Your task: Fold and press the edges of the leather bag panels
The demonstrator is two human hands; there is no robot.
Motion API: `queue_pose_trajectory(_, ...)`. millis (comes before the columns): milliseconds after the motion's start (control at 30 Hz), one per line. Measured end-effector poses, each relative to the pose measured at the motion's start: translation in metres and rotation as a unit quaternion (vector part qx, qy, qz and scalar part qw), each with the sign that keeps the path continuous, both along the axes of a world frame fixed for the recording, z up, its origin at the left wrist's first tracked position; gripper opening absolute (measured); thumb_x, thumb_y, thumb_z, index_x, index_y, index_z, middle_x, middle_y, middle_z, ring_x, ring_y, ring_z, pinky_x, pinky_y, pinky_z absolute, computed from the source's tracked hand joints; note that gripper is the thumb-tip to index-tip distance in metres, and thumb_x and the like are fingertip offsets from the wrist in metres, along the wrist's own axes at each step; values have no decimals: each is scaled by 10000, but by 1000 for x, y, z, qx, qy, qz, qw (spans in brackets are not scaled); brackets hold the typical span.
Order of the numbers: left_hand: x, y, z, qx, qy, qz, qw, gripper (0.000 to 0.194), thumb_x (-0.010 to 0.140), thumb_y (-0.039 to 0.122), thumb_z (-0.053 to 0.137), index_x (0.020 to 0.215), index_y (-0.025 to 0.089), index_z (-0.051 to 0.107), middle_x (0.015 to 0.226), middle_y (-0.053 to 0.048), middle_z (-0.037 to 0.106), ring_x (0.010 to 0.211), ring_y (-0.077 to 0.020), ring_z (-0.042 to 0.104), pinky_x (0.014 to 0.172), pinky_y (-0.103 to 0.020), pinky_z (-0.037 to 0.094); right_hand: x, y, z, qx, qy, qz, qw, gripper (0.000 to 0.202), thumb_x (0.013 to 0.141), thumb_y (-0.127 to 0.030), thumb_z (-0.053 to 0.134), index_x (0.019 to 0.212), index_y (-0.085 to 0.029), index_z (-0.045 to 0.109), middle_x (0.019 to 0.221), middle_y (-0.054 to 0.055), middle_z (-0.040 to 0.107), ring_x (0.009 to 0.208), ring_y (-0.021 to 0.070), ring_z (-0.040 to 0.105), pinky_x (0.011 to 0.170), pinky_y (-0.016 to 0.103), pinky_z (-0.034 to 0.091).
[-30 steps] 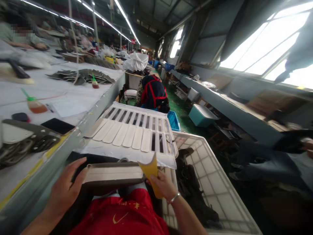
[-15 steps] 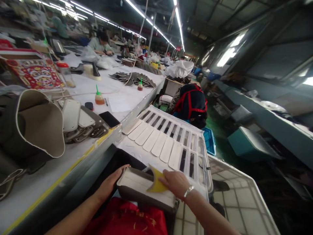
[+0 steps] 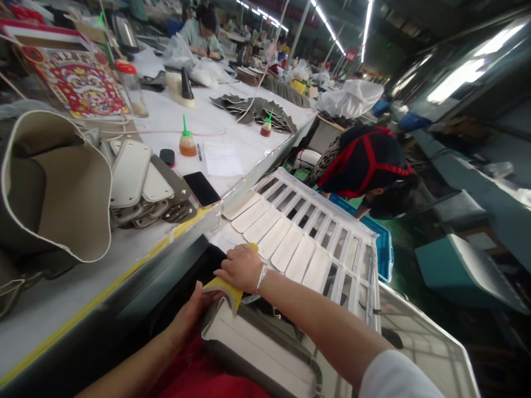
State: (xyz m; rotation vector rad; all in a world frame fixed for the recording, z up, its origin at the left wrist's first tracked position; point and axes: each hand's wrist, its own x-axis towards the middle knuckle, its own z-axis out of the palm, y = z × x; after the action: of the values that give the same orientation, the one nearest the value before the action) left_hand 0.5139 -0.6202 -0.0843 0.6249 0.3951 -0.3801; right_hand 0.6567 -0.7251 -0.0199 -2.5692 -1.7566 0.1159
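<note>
A grey bag body (image 3: 259,341) with a pale lining lies across my lap, its open side up. My left hand (image 3: 191,310) grips its left end, with the thumb beside the rim. In my right hand (image 3: 241,268) is a curved yellow pad (image 3: 227,289) with a greyish edge, bent over the bag's left corner close to my left thumb. Beyond my hands, several pale strips (image 3: 276,237) with rounded ends lie in a row on a white slatted rack (image 3: 332,226).
On the white table (image 3: 166,113) to the left are a larger grey bag (image 3: 70,188), pale plates (image 3: 130,172), a phone (image 3: 202,188) and a green-tipped bottle (image 3: 187,142). Another person (image 3: 369,166) bends over a blue crate (image 3: 384,243) at right. A white crate (image 3: 423,326) stands lower right.
My right hand has moved left with the yellow pad, from the bag's middle to its left corner. The bag has tilted, and the person at right is bending lower. The view has shifted.
</note>
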Motion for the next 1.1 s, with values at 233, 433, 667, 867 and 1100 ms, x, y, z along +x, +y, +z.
queue_pose_trajectory(233,-8,8,0,-116,28,44,992,757,805,701,264,1134,99,583,975,-134,684,1027,-301,579,950,-425,378,8,6,-14,67,14,85,994,480,894,-501,356,684,-195,661,678,24,574,677,154,479,665,339,268)
queue_pose_trajectory(433,-5,24,3,-33,12,-32,999,627,830,627,358,1100,118,606,1002,-112,675,1015,-277,578,918,-376,396,11,11,-19,87,19,140,986,475,888,-501,365,664,-194,650,655,22,569,653,154,464,661,350,256)
queue_pose_trajectory(667,19,20,11,249,8,-109,962,501,845,564,399,1051,159,610,980,-68,662,963,-230,565,877,-335,406,10,12,-11,31,61,174,982,273,790,-410,516,739,-179,652,739,31,594,738,180,499,695,359,264)
queue_pose_trajectory(867,19,6,28,444,-46,-105,888,429,844,527,402,754,192,655,811,-63,640,899,-247,535,822,-293,385,6,3,-11,38,79,179,980,195,769,-342,522,764,-189,644,757,31,595,758,189,495,703,364,262)
queue_pose_trajectory(1100,13,-2,29,485,-74,-76,868,376,839,458,444,601,211,598,701,-57,594,760,-247,519,706,-299,385,3,1,-12,70,76,205,973,259,824,-363,462,768,-198,653,744,25,592,739,185,485,713,363,264)
